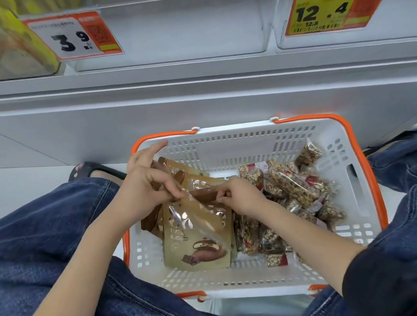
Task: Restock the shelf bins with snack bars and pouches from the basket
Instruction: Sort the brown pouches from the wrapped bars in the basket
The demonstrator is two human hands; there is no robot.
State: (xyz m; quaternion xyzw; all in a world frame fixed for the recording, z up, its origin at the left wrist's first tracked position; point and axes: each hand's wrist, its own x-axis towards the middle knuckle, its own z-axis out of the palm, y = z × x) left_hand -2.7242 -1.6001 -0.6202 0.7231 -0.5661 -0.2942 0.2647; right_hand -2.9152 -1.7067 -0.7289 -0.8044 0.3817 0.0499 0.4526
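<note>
Left hand (148,185): fingers pinching brown pouches (198,232)
Right hand (239,194): fingers pinching top pouch edge
Basket (226,138): snack bars (290,188) at 3 o'clock

Glossy foil pouches (198,232), perforated white plastic basket (226,140), clear plastic bins (179,29).

Both bare forearms reach forward and inward, the hands nearly meeting; the left hand (147,181) is raised a little above the other, thumb and curled fingers pinching (its forefinger sticks out straight beyond them); the right hand (239,194), just beside and below it, has knuckles up and fingers curled in a pinch.
</note>
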